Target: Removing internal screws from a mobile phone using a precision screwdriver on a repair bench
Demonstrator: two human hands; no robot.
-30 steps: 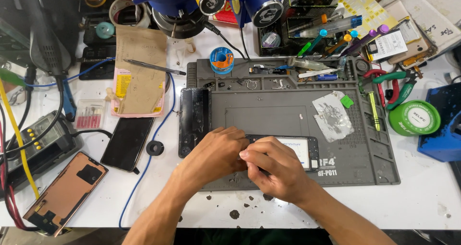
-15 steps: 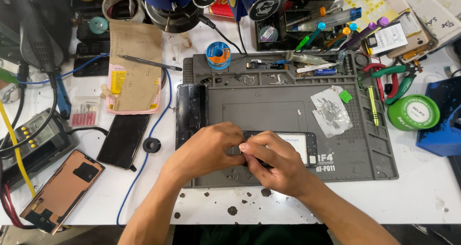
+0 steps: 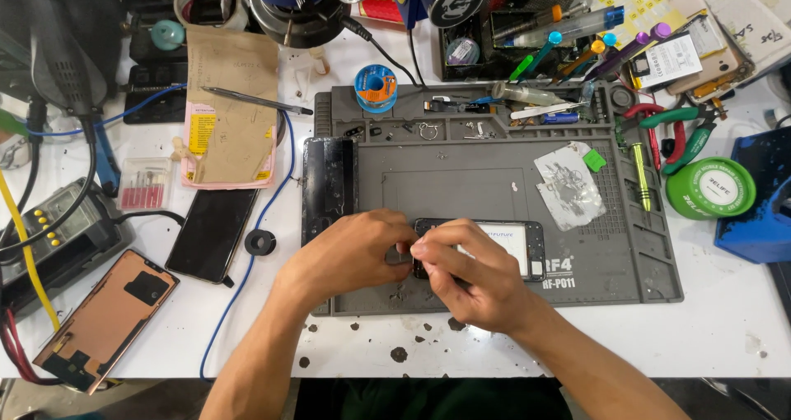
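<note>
Item one, the phone frame [image 3: 494, 243]: black-edged with a pale open middle, I see it lying flat near the front edge of the grey repair mat [image 3: 461, 181], its left end hidden under my fingers. My left hand [image 3: 350, 259] curls over that left end, fingertips pinched at the frame's corner; my right hand [image 3: 470, 276] meets it from the other side, thumb and forefinger closed on the same spot. What small part sits between the fingertips I cannot tell.

On the mat: a black phone panel [image 3: 328, 185] stands lengthwise on the left edge, just beside my left hand; a crumpled silvery foil sheet [image 3: 568, 185] with a green tab lies to the right, well apart from the frame; a yellow-green screwdriver [image 3: 641, 173] rests near the right rim. A spool of solder wire [image 3: 376, 86] sits at the mat's top left corner.

On the white tabletop [image 3: 725, 321], left of the mat: a dark phone [image 3: 212, 235] face up, a small black ring [image 3: 260, 242] beside it, a copper-coloured back cover [image 3: 103, 321] near the front corner, a brown paper envelope [image 3: 231, 107] with tweezers [image 3: 255, 100] across it. Right of the mat: a green tape roll [image 3: 710, 188] and red-and-green pliers [image 3: 671, 132].
</note>
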